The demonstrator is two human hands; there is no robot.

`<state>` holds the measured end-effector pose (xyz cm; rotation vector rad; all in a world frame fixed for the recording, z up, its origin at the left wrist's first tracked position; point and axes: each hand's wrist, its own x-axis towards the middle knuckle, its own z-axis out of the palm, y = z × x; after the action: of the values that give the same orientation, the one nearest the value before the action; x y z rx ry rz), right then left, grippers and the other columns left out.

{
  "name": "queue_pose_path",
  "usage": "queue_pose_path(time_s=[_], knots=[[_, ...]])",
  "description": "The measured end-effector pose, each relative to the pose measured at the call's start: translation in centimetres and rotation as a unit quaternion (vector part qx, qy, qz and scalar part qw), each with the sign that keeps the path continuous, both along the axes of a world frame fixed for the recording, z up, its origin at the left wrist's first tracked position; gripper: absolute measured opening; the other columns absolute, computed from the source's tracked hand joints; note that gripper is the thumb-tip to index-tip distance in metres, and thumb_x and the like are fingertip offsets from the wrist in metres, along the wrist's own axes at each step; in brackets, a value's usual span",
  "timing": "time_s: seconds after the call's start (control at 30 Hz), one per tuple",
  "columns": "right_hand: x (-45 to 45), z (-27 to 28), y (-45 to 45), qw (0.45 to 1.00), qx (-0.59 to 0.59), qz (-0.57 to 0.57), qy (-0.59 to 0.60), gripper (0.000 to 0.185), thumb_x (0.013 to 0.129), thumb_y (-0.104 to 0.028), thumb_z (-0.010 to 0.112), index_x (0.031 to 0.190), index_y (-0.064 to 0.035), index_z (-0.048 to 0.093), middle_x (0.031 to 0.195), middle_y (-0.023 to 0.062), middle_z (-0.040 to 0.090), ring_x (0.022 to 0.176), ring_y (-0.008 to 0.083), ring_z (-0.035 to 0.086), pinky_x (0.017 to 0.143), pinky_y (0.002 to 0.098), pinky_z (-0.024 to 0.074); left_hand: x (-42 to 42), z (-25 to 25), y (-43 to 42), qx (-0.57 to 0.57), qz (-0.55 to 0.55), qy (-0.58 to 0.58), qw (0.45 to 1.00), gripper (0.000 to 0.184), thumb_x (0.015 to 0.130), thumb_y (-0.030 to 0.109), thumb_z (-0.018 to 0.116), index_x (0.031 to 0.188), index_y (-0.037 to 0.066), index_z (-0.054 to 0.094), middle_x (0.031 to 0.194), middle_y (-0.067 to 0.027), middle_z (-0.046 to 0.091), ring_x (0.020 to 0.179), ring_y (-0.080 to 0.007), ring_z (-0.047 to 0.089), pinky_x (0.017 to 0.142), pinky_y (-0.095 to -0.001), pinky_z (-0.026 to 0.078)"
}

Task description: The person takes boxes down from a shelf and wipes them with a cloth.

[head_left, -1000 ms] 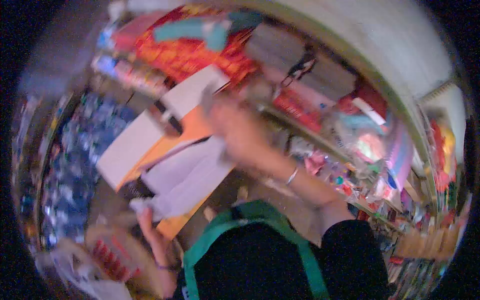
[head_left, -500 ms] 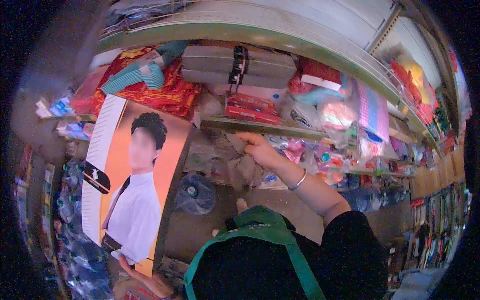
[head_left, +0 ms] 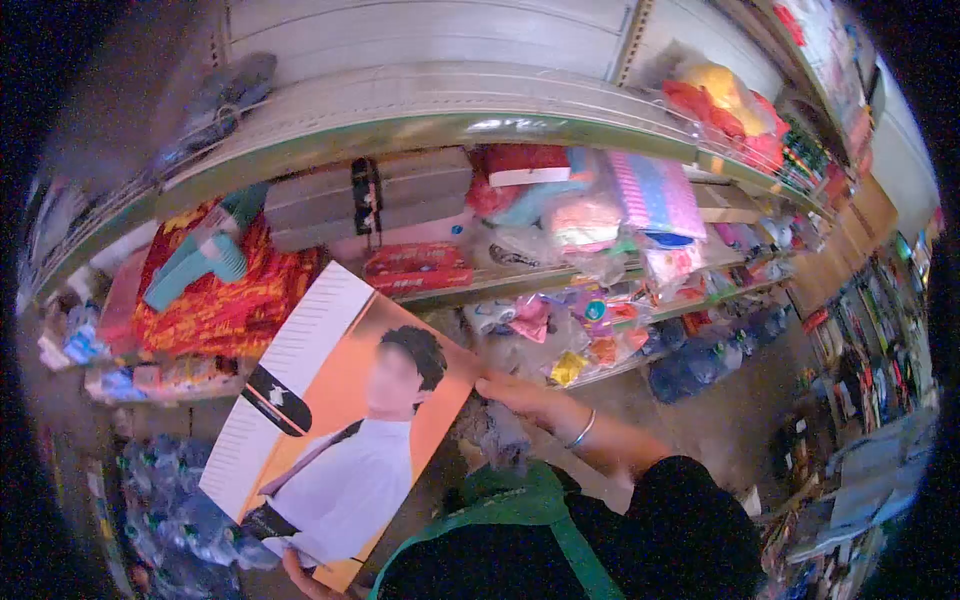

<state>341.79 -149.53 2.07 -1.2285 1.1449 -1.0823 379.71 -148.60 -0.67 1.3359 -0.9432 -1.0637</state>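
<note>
A large flat box (head_left: 350, 440) with a printed picture of a person in a white shirt is tilted in front of me. My left hand (head_left: 303, 577) grips its lower edge, thumb on the printed face, the other fingers hidden. My right hand (head_left: 510, 395), with a bracelet at the wrist, is at the box's upper right edge. Its fingers are mostly behind the box, and a greyish crumpled cloth (head_left: 495, 435) hangs just below it.
A shelf (head_left: 420, 135) runs across the front. Below it lie grey boxes (head_left: 420, 190), a red patterned cloth (head_left: 230, 290), a red box (head_left: 418, 266) and bagged goods (head_left: 585, 220). Wrapped bottles (head_left: 180, 500) stand low left; a packed rack (head_left: 870, 340) is at right.
The box has tilted rightward and come to my right hand, which was apart from it half a second ago. The view has turned right, showing more of the upper shelf.
</note>
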Motion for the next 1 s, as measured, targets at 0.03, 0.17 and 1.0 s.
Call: queue_pose_path(time_s=[0.03,0.17,1.0], knots=[[0.5,0.7,0.7,1.000,-0.002,-0.013,-0.018,0.065,0.084,-0.046,0.042,0.130,-0.0031,0.025,0.135,0.0083,0.023,0.125,0.0208,0.017,0.103,0.0331,0.0119,-0.1,0.4,0.0,0.011,-0.016,-0.001,1.000,0.046,0.087,0.025,0.035,0.129,0.006,0.026,0.134,-0.0120,0.025,0.121,-0.0249,0.026,0.100,-0.0375,0.020],[1.0,3.9,3.3,0.990,0.025,-0.135,-0.032,0.067,0.081,-0.045,0.047,0.127,0.0005,0.028,0.128,0.0094,0.034,0.121,0.0200,0.026,0.102,0.0324,0.0168,-0.3,2.5,1.1,0.043,-0.066,-0.012,0.997,0.046,0.088,0.020,0.034,0.130,0.003,0.024,0.135,-0.0116,0.024,0.121,-0.0238,0.026,0.101,-0.0361,0.018],[-36.8,30.3,11.0,0.865,-0.199,-0.456,-0.069,0.054,0.079,-0.050,0.045,0.107,-0.0051,0.052,0.090,0.0095,0.061,0.072,0.0187,0.059,0.058,0.0279,0.0496,-45.7,31.2,-12.2,-0.087,-0.588,0.255,0.762,0.059,0.078,0.052,0.049,0.115,0.006,0.044,0.113,-0.0098,0.050,0.098,-0.0198,0.052,0.083,-0.0344,0.042]])
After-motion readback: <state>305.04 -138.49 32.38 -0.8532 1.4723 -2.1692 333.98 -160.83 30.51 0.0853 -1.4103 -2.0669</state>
